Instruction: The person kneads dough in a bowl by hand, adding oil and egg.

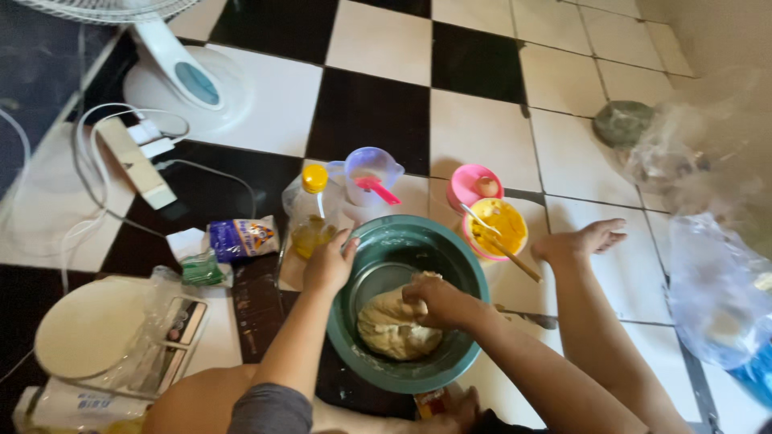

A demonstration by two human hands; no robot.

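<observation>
Dough point(394, 325) sits low in the green bowl point(410, 241) on the checkered floor point(378, 104), already gathered into one pale lump, though rough and smeared on the bowl wall, so kneading looks unfinished. Its long axis runs roughly left to right across the bowl. Right hand point(438, 301) presses into it, fingers curled on dough. Left hand point(328, 264) grips the bowl rim.
</observation>
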